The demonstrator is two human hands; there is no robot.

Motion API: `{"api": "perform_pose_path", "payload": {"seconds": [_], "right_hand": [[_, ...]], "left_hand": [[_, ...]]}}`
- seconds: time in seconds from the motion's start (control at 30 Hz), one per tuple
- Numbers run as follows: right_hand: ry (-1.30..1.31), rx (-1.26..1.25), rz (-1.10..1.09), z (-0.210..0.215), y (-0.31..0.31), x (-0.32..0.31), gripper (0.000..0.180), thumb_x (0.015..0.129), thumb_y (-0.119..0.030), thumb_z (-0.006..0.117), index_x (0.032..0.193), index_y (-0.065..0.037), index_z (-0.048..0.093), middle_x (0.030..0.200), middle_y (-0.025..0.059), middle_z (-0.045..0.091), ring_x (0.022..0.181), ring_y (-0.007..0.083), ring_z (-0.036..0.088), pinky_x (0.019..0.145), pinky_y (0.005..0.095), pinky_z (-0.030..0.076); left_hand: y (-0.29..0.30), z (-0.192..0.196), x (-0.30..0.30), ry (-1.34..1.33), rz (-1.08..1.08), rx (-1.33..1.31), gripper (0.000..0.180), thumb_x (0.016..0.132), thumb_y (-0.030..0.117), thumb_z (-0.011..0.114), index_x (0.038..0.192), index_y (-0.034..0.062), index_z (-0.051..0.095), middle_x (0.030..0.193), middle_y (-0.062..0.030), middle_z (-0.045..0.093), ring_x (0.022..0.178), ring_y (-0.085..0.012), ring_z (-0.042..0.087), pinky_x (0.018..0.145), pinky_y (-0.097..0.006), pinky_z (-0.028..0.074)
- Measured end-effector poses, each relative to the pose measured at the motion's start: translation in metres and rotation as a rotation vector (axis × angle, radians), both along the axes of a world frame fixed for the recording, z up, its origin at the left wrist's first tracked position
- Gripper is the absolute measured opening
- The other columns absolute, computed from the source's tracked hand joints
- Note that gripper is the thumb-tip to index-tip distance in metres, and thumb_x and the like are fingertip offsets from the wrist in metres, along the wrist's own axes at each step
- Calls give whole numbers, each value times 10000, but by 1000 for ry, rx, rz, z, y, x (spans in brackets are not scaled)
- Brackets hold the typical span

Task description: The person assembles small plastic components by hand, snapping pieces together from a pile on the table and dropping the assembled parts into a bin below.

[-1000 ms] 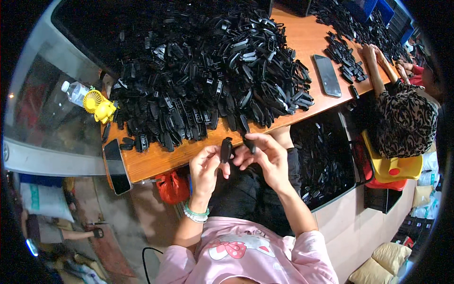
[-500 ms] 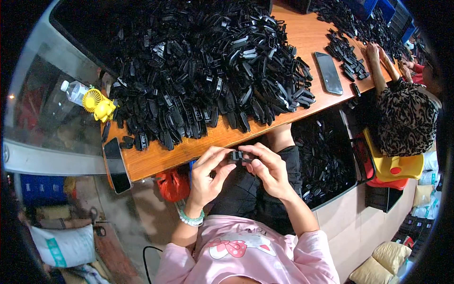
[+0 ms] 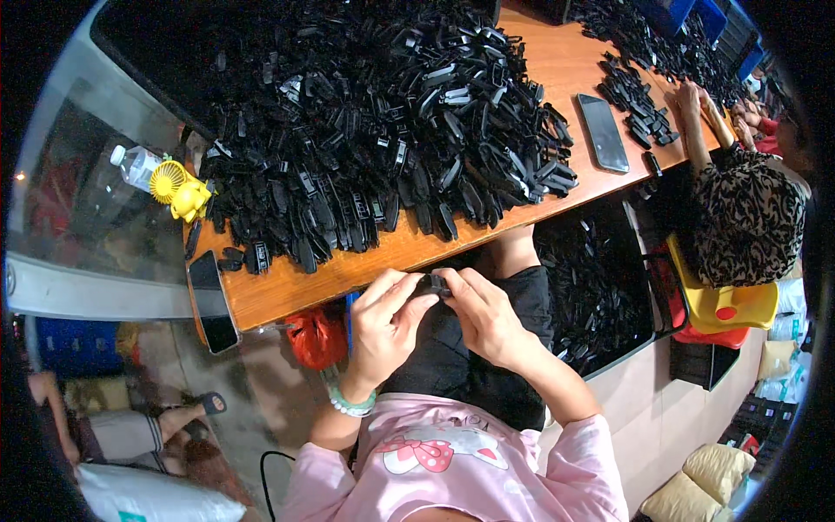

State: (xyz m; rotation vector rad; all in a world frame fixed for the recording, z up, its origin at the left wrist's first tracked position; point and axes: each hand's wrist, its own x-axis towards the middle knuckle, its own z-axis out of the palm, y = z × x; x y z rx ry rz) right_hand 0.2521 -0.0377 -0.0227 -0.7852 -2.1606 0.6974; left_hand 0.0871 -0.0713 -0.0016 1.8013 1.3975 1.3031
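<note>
Between both hands, just in front of the table's near edge, is a small black plastic part. My left hand pinches it from the left with thumb and fingers, a beaded bracelet on that wrist. From the other side my right hand grips it, fingers bent over its right end. Most of the part is covered by fingers, so its exact kind does not show. A large heap of similar long black plastic parts fills the table beyond the hands.
The wooden table carries two phones, one at its left corner and one at right. A yellow fan and a bottle stand left. A bin of black parts sits below; a co-worker sits right.
My right hand has closed in around the part, its fingers now bent and nearer the left hand. Less of the part shows. At the lower left, another person's leg has come into view.
</note>
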Motion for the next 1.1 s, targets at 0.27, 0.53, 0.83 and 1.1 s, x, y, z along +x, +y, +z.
{"api": "perform_pose_path", "payload": {"seconds": [0.27, 0.53, 0.83, 1.1], "right_hand": [[229, -87, -125, -11, -5, -10, 489, 714, 61, 653, 1184, -36, 559, 1065, 156, 538, 844, 262, 593, 711, 317, 506], [605, -598, 4, -15, -6, -10, 304, 694, -51, 748, 955, 30, 615, 885, 71, 566, 766, 131, 555, 643, 240, 458], [162, -531, -35, -28, -5, -14, 238, 746, -3, 692, 972, 36, 630, 851, 79, 559, 759, 153, 598, 654, 236, 474], [19, 145, -359, 8, 66, -20, 184, 744, 81, 578, 904, -3, 615, 915, 142, 561, 812, 294, 565, 702, 367, 467]], "left_hand": [[-1, -14, 7, 25, 40, -97, 322, 807, 59, 662, 1101, -52, 591, 882, -87, 568, 575, -103, 512, 493, -218, 417], [-7, -22, -5, -851, -158, -499, 250, 839, 23, 604, 1084, -26, 606, 872, -37, 574, 600, -60, 519, 472, -166, 384], [19, -12, -38, 233, 248, 134, 134, 781, -20, 622, 913, -23, 643, 918, -121, 604, 808, -237, 590, 726, -333, 474], [56, 0, -89, 796, 385, 306, 271, 782, -32, 561, 1040, 33, 607, 1069, -144, 552, 1003, -322, 510, 888, -408, 411]]}}
